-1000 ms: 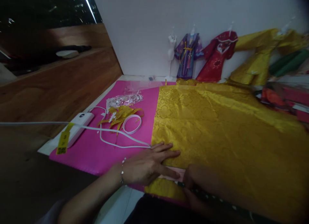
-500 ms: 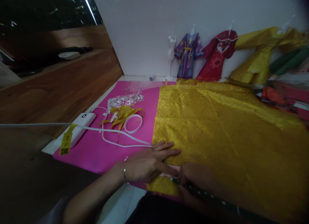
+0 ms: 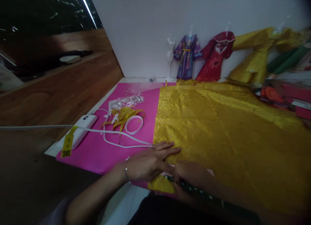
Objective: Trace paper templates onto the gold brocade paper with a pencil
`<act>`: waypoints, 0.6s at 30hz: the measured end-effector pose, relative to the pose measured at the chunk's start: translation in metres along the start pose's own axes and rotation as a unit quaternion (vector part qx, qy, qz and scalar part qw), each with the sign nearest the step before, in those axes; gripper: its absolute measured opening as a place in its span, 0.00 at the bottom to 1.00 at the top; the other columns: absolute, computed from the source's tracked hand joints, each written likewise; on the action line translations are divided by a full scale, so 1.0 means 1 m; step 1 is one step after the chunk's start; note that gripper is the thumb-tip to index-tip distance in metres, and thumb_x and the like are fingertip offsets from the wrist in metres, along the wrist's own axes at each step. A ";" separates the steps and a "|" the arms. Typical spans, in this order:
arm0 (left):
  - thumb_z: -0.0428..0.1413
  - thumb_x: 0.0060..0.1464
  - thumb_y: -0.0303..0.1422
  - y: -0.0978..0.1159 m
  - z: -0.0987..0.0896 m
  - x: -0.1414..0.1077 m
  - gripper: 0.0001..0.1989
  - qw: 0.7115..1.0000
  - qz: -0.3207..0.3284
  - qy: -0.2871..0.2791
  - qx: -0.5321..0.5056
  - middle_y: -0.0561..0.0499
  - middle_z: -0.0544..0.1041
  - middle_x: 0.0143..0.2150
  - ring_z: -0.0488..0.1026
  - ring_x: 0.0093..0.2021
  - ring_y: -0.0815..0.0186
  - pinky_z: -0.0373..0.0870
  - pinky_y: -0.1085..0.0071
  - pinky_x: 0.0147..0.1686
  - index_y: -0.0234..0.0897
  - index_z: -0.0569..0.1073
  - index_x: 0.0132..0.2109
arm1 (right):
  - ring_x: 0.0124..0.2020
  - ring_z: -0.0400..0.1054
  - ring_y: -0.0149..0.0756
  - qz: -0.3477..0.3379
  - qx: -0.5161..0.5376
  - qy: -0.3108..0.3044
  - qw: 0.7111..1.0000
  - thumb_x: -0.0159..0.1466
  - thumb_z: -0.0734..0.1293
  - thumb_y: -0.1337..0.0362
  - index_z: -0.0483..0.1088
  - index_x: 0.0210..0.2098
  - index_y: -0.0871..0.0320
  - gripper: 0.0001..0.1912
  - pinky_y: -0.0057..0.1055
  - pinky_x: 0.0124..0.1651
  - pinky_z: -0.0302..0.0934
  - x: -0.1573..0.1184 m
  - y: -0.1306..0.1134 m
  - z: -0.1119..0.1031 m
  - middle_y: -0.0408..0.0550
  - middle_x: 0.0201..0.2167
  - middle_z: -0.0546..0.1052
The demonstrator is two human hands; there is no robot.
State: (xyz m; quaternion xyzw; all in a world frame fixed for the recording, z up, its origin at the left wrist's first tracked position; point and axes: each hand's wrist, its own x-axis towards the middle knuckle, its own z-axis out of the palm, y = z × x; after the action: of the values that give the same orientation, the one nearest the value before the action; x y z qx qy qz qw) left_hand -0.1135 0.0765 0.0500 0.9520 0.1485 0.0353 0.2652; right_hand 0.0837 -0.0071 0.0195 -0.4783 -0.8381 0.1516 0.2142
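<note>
In the head view, the left hand (image 3: 148,166) lies spread on yellow cloth (image 3: 206,134) over the pink mat (image 3: 97,158), holding down a pale strip (image 3: 210,172); the right hand (image 3: 191,173) pinches a dark dotted pen (image 3: 199,191), tip by the strip's near edge. This looks like line-marking, and the next stroke calls for an unmoving strip.

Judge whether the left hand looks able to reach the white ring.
Probably yes: the white ring lies uncovered on the pink mat, close to the left hand, with only white cable between them.
</note>
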 end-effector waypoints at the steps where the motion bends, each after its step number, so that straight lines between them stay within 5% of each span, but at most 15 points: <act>1: 0.53 0.67 0.35 0.000 0.000 0.000 0.12 1.000 -0.004 -0.003 -0.002 0.43 0.57 0.73 0.47 0.74 0.49 0.50 0.46 0.69 0.45 0.80 0.51 | 0.23 0.71 0.33 -0.003 0.007 0.004 1.000 0.61 0.66 0.66 0.70 0.24 0.55 0.08 0.28 0.26 0.57 -0.001 0.001 -0.001 0.41 0.20 0.74; 10: 0.56 0.66 0.35 -0.001 -0.004 0.002 0.10 0.999 -0.011 -0.028 -0.035 0.48 0.56 0.74 0.46 0.74 0.50 0.48 0.48 0.70 0.46 0.81 0.48 | 0.20 0.65 0.33 -0.025 0.127 0.064 0.989 0.57 0.63 0.69 0.64 0.27 0.52 0.05 0.29 0.24 0.54 -0.001 0.009 -0.001 0.39 0.19 0.70; 18: 0.55 0.65 0.33 -0.004 -0.008 0.003 0.13 0.998 0.011 -0.048 -0.049 0.52 0.50 0.75 0.42 0.75 0.55 0.45 0.54 0.71 0.48 0.79 0.54 | 0.19 0.67 0.34 -0.054 0.108 0.084 0.989 0.57 0.62 0.70 0.61 0.26 0.52 0.07 0.29 0.23 0.53 0.000 0.009 -0.004 0.39 0.19 0.71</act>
State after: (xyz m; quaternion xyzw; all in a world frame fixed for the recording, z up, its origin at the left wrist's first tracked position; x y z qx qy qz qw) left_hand -0.1133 0.0845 0.0548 0.9402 0.1233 -0.0008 0.3175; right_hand 0.0927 -0.0020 0.0191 -0.4178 -0.8202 0.1885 0.3423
